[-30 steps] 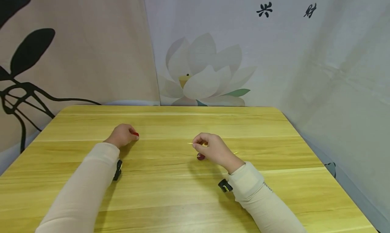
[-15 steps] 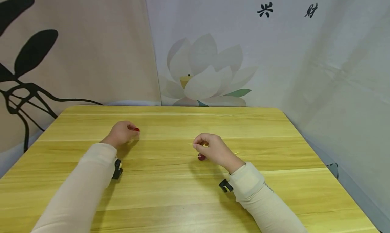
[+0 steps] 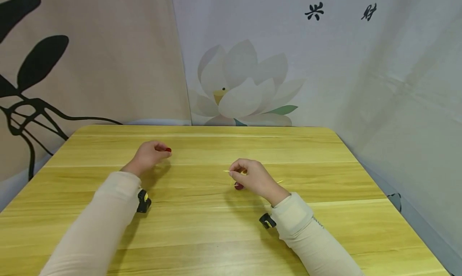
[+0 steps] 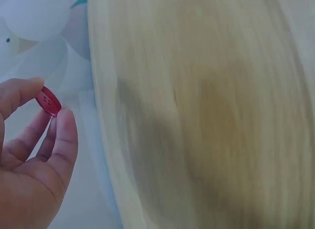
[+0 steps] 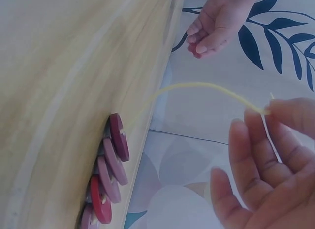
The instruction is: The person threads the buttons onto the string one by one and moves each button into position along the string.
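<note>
A red button (image 4: 48, 101) with several small holes is pinched between thumb and fingertip of my left hand (image 3: 148, 155), raised over the far left of the table. My right hand (image 3: 250, 177) pinches a thin yellow string (image 5: 197, 84) near one end, a short tip sticking out past the fingers. The string arcs down to a row of buttons (image 5: 109, 165), dark red, pink and bright red, which lean on one another on the table beneath the right hand. In the head view only a dark red button (image 3: 238, 186) of that row shows; the hand hides the others.
The wooden table (image 3: 202, 228) fills the lower view, its far edge close to a fabric backdrop (image 3: 325, 67) printed with a lotus and dark leaves. Black wrist cameras (image 3: 143, 201) sit on both sleeves.
My left hand has lifted and shifted slightly right and away from me, carrying the red button. The right hand with the string has stayed almost still.
</note>
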A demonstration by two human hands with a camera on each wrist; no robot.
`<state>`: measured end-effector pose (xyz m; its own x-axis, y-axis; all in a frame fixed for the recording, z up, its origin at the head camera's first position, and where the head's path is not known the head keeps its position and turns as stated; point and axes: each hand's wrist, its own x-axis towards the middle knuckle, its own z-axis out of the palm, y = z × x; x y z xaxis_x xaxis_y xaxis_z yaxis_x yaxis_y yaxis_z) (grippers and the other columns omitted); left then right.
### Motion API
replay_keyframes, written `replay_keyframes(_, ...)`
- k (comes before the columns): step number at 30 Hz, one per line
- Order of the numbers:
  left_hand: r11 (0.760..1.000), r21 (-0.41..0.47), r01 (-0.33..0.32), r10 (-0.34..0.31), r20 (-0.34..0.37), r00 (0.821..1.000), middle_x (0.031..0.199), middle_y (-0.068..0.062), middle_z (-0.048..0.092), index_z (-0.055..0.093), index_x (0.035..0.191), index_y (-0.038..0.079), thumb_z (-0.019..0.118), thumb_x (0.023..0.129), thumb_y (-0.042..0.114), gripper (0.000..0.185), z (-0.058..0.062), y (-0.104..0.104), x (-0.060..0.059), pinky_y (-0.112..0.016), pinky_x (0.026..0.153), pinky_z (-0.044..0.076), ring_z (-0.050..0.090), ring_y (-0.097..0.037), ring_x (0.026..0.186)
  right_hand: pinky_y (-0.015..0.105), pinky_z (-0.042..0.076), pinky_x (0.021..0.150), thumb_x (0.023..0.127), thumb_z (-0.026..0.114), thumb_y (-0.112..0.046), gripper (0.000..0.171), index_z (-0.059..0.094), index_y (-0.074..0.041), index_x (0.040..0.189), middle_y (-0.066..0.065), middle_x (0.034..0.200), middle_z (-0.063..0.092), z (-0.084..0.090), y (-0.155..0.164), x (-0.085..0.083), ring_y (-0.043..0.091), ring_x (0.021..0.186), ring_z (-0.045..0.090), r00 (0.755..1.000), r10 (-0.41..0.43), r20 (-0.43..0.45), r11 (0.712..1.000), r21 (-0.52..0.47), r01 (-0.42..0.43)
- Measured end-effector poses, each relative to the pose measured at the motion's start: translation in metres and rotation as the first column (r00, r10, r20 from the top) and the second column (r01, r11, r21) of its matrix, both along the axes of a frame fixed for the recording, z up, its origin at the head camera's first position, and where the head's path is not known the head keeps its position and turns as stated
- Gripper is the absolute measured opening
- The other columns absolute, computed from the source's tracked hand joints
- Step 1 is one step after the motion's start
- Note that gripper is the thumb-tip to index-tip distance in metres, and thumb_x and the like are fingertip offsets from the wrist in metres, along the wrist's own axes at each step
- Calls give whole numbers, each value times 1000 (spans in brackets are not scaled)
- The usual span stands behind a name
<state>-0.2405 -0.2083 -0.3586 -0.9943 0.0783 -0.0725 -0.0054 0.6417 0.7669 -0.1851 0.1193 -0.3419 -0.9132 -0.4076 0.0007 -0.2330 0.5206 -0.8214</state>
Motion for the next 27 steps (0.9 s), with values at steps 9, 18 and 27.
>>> replay_keyframes(9,991,134,-4,0,25,1000,120,-26,53,49,123,-11,59,96,14,38,1,11,6,-47,93,49,54,-40,111,39,58,69,95,61,-14,11,66,-6,102,7,98,64,0,-1,1,29,73,69,1000,2,29,1000,-29,-1)
replay_keyframes(18,983,182,40,-39,-8,999,116,-23,57,51,120,-9,60,95,11,34,7,28,14,-48,92,49,56,-41,108,40,52,85,95,62,-16,10,67,-9,101,0,95,65,2,-1,1,20,85,64,999,-8,-35,999,35,9)
replay_keyframes(27,974,214,72,-71,-10,997,115,-21,59,53,121,-7,62,94,14,35,19,50,26,-47,90,50,59,-37,103,41,51,88,95,62,-16,11,67,-9,101,-1,96,64,3,-2,-1,21,85,64,999,-10,-39,999,42,12)
